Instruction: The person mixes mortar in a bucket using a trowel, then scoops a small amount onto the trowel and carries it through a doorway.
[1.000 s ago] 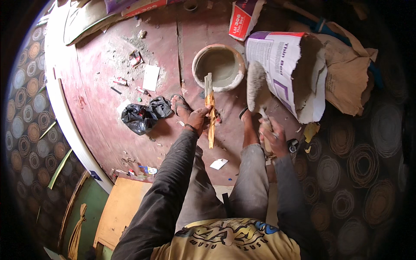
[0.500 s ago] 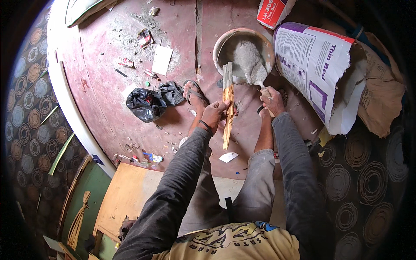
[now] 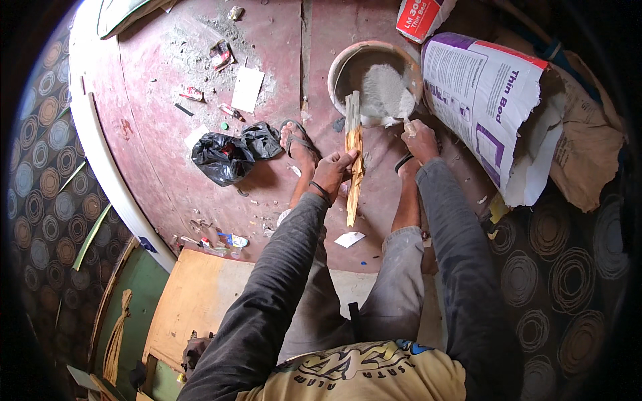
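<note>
Powder seems mid-tip into the bowl; my right hand clasps the trowel, left hand the stick; emptying calls for a wrist turn.

Right of bowl: sack blocks us.
Left of bowl: floor lets us pass.
Near rim: stick obstructs.
</note>
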Motion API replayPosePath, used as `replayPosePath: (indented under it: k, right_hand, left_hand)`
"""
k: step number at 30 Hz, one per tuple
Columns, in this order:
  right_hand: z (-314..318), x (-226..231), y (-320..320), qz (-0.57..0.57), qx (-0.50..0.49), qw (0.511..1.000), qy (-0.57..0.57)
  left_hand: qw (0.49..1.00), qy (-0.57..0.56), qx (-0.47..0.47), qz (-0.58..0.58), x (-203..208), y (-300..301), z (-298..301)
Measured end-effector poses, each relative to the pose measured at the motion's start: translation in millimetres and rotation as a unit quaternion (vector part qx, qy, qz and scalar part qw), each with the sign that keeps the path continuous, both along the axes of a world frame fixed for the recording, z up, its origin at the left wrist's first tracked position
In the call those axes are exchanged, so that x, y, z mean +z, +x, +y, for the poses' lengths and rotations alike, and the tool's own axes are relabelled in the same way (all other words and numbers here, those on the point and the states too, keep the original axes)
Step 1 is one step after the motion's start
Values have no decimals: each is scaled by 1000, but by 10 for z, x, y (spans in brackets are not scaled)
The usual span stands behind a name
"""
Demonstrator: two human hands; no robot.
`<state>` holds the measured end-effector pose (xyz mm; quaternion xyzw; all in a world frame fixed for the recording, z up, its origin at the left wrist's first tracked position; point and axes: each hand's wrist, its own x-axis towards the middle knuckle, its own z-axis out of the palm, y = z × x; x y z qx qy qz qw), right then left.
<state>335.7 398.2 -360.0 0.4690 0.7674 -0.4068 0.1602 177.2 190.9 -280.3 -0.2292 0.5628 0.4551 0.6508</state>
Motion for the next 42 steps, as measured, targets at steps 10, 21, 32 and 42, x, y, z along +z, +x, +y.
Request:
replayPosePath:
  k: [10, 21, 32, 42]
  right_hand:
    - [23, 255, -213, -138, 3, 983, 122]
    - [88, 2667, 744, 77, -183, 973, 119]
    - [1619, 1716, 1451, -134, -84, 980, 118]
    - [620, 2320, 385, 233, -21, 972, 14]
  left_hand:
    - [999, 7, 24, -47, 179, 36, 335]
    - [999, -7, 26, -29, 366, 234, 380]
    - [988, 17, 110, -107, 620, 727, 897]
    - [964, 54, 216, -142, 435, 794, 973]
